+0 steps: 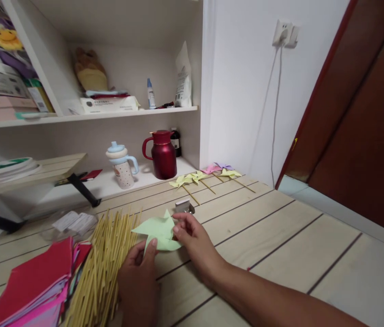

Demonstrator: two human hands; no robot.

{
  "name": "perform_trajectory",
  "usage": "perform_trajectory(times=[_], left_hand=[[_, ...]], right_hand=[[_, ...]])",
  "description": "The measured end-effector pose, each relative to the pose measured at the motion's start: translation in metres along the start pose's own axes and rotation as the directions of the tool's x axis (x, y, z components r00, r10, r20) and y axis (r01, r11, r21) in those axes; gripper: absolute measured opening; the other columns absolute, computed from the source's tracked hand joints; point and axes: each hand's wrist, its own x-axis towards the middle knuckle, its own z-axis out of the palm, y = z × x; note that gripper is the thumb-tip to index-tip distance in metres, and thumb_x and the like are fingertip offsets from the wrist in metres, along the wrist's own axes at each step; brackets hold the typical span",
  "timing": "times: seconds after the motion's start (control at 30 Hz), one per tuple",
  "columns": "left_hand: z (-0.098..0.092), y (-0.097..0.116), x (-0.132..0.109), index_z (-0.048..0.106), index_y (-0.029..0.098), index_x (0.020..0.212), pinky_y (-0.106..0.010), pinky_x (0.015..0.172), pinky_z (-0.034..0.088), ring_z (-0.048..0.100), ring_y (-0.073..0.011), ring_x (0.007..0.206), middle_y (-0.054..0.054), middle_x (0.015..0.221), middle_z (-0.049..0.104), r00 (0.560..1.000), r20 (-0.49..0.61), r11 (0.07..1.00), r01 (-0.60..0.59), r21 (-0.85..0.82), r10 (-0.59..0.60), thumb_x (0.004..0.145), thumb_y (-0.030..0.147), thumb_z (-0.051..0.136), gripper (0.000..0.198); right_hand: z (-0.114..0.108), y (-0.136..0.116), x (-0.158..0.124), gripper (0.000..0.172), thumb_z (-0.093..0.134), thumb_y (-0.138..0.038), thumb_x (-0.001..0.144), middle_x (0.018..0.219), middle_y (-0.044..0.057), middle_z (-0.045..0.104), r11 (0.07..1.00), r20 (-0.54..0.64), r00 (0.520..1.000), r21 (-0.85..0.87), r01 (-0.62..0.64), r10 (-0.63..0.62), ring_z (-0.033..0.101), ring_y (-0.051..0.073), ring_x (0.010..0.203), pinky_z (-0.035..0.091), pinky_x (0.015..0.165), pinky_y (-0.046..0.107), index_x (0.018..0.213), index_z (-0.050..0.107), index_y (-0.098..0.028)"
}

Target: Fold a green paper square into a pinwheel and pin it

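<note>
Between my hands is a light green paper pinwheel (157, 229) with pointed, folded blades, raised over the table. My left hand (140, 272) pinches its lower edge, thumb on top. At its right side, my right hand (192, 236) has thumb and forefinger closed on a blade near the middle. Left of the pinwheel lies a heap of thin wooden sticks (103, 259). Just behind it sits a small open box (183, 205) with shiny bits that I cannot make out. Finished pinwheels on sticks (196, 177), yellow, pink and purple, lie at the table's far edge.
A stack of coloured paper (38, 277) lies at the left, near a clear plastic packet (72, 222). Behind the table stand a red thermos jug (163, 156) and a speckled cup (123, 170) on a white shelf (137, 188). A black-legged small table (58, 165) stands left.
</note>
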Motion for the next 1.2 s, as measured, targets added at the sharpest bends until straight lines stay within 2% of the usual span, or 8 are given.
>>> perform_trajectory(times=[0.23, 0.3, 0.43, 0.5, 0.63, 0.73, 1.03, 1.2], left_hand=[[0.002, 0.000, 0.003, 0.070, 0.016, 0.087, -0.031, 0.072, 0.046, 0.065, -0.0221, 0.077, -0.003, 0.079, 0.075, 0.997, -0.072, 1.000, -0.013, 0.007, 0.013, 0.069, 0.045, 0.069, 0.034], [0.002, 0.001, 0.005, 0.070, 0.016, 0.084, -0.030, 0.070, 0.045, 0.064, -0.0206, 0.073, -0.002, 0.074, 0.074, 0.998, -0.061, 1.000, -0.024, -0.008, 0.023, 0.069, 0.045, 0.068, 0.032], [-0.001, 0.003, 0.008, 0.069, 0.017, 0.080, -0.028, 0.066, 0.043, 0.063, -0.0192, 0.068, 0.000, 0.067, 0.072, 0.999, -0.041, 0.999, -0.038, -0.036, 0.036, 0.067, 0.045, 0.070, 0.031], [-0.002, 0.003, 0.010, 0.069, 0.017, 0.080, -0.028, 0.064, 0.043, 0.063, -0.0196, 0.067, 0.000, 0.067, 0.072, 0.998, -0.047, 0.998, -0.037, -0.045, 0.034, 0.066, 0.045, 0.071, 0.031], [-0.001, -0.003, 0.017, 0.068, 0.017, 0.081, -0.029, 0.062, 0.043, 0.063, -0.0201, 0.065, -0.001, 0.068, 0.072, 0.998, -0.051, 0.997, -0.029, -0.070, 0.026, 0.066, 0.046, 0.070, 0.033], [0.003, -0.009, 0.022, 0.068, 0.018, 0.082, -0.029, 0.066, 0.044, 0.065, -0.0212, 0.070, -0.002, 0.073, 0.073, 0.998, -0.056, 0.996, -0.032, -0.089, 0.027, 0.064, 0.047, 0.069, 0.035], [0.001, -0.008, 0.024, 0.069, 0.016, 0.078, -0.028, 0.064, 0.044, 0.061, -0.0185, 0.064, -0.001, 0.064, 0.070, 0.999, 0.009, 0.993, -0.032, -0.110, 0.034, 0.063, 0.041, 0.071, 0.029], [0.001, -0.006, 0.028, 0.069, 0.015, 0.076, -0.029, 0.063, 0.045, 0.061, -0.0199, 0.062, -0.002, 0.063, 0.071, 0.998, 0.050, 0.990, -0.018, -0.142, 0.026, 0.058, 0.042, 0.074, 0.033]], right_hand=[[-0.004, -0.013, -0.012, 0.024, 0.058, -0.038, 0.089, 0.099, 0.004, 0.060, 0.927, -0.079, 0.955, -0.273, 0.256, -0.287, 0.053, 0.019, 0.089, 0.042, 0.079, 0.029, 0.106, 0.062, -0.022], [-0.005, -0.021, -0.015, 0.020, 0.056, -0.039, 0.091, 0.081, 0.001, 0.058, 0.901, 0.025, 0.949, -0.307, 0.307, -0.315, 0.051, 0.016, 0.076, 0.041, 0.070, 0.026, 0.090, 0.064, -0.021], [-0.011, -0.030, -0.016, 0.030, 0.054, -0.041, 0.092, 0.058, -0.005, 0.044, 0.923, 0.272, 0.960, -0.350, 0.162, -0.066, 0.037, 0.011, 0.054, 0.030, 0.053, 0.023, 0.077, 0.066, -0.019], [-0.020, -0.033, -0.016, 0.023, 0.065, -0.040, 0.084, 0.058, -0.006, 0.043, 0.894, 0.440, 0.889, -0.440, 0.089, 0.128, 0.035, 0.010, 0.052, 0.027, 0.049, 0.022, 0.077, 0.070, -0.019], [-0.043, -0.037, -0.022, 0.038, 0.087, -0.032, 0.060, 0.081, -0.003, 0.055, 0.746, 0.592, 0.783, -0.607, 0.274, 0.193, 0.048, 0.011, 0.064, 0.038, 0.056, 0.019, 0.095, 0.075, -0.025], [-0.050, -0.032, -0.025, 0.035, 0.088, -0.021, 0.057, 0.090, -0.001, 0.057, 0.703, 0.587, 0.762, -0.662, 0.259, 0.272, 0.049, 0.007, 0.058, 0.041, 0.055, 0.018, 0.090, 0.077, -0.023], [-0.033, -0.018, -0.005, 0.015, 0.076, -0.008, 0.065, 0.059, -0.006, 0.058, 0.612, 0.584, 0.740, -0.731, 0.302, 0.333, 0.053, 0.008, 0.057, 0.037, 0.053, 0.017, 0.072, 0.076, -0.021], [-0.025, -0.047, 0.011, 0.026, 0.075, -0.032, 0.070, 0.064, -0.005, 0.063, 0.764, 0.600, 0.666, -0.642, 0.071, 0.443, 0.046, 0.007, 0.044, 0.035, 0.046, 0.019, 0.095, 0.076, -0.024]])
